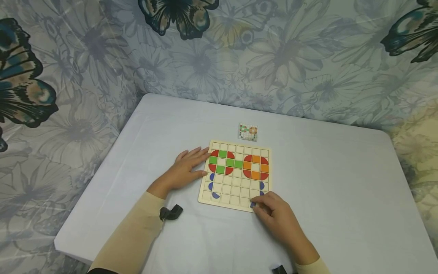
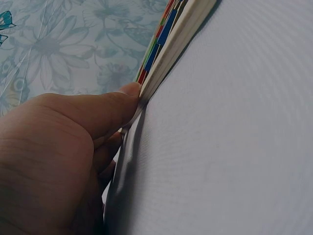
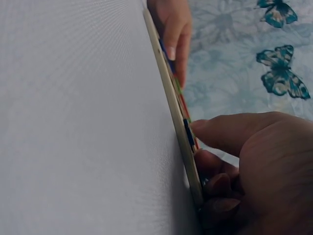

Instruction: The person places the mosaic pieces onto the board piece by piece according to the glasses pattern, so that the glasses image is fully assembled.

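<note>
A square wooden grid board (image 1: 235, 191) lies on the table with flat coloured pieces in its cells. Against its left edge rests my left hand (image 1: 184, 169), fingers extended and thumb at the rim. At the near right corner my right hand (image 1: 276, 217) pinches a small blue piece (image 1: 253, 204) between thumb and index finger, in a bottom-row cell; fingers partly cover it. Red quarter rounds and green squares (image 1: 222, 154) form a ring at upper left. Red and orange pieces (image 1: 256, 175) form another at upper right. Blue half-rounds (image 1: 210, 186) lie down both sides.
Beyond the board lies a small pattern card (image 1: 248, 132) showing a similar coloured grid. A white cloth covers the table (image 1: 325, 182). Patterned fabric (image 1: 202, 68) with flowers and butterflies hangs behind it. A black strap end (image 1: 171, 212) sticks out from the left sleeve.
</note>
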